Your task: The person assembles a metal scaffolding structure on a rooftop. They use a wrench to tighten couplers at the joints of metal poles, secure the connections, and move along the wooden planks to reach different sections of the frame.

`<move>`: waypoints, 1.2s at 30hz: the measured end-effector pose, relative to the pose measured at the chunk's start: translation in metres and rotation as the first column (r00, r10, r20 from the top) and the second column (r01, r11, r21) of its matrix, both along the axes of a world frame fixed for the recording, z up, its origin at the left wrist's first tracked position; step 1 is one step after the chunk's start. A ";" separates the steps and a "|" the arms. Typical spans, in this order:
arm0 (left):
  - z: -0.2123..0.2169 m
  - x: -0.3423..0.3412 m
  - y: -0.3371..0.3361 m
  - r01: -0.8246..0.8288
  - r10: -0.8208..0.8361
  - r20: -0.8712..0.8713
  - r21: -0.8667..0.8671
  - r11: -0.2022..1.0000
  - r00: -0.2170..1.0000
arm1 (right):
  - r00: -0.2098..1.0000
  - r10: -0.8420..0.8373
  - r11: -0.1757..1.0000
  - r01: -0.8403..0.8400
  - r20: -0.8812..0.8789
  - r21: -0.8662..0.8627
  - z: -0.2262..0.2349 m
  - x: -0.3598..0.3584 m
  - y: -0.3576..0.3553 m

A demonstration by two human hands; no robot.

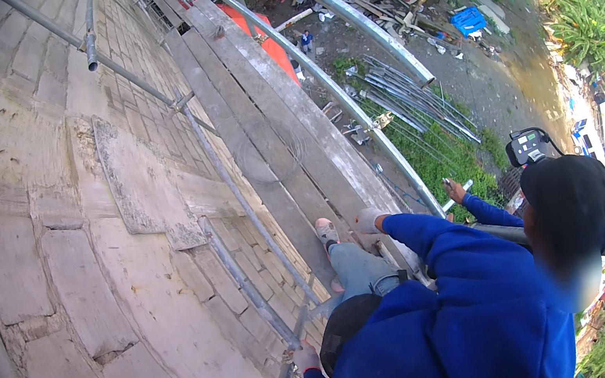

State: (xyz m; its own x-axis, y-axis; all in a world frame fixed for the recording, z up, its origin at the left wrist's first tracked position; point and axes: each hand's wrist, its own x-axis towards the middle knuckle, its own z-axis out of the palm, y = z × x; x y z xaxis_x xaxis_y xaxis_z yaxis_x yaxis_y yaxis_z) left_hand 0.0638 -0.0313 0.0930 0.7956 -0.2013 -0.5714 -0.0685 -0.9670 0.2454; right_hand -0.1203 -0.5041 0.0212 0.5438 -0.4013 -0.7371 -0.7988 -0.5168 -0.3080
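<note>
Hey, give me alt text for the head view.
A person in a blue top and dark cap is on scaffolding beside a pale block wall, seen from above. A hand grips a metal pipe; loose pipes, rubble and greenery lie below.

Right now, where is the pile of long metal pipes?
In the head view, the pipes lie at upper right on the ground below, beside green grass, to the lower left of the bright blue sheet.
</note>
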 end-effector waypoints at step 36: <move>-0.094 0.003 0.056 0.410 -0.161 0.421 -0.611 0.677 0.893 | 0.987 -0.163 0.974 0.163 -0.011 0.156 0.057 0.013 0.085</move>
State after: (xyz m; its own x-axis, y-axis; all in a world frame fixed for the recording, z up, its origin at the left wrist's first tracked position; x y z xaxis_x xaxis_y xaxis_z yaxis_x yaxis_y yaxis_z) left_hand 0.0669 0.0246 -0.0012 0.7343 -0.6747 0.0742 -0.5034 -0.4680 0.7264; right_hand -0.1076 -0.4193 0.0785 0.4815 -0.3647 -0.7969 -0.8679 -0.3249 -0.3757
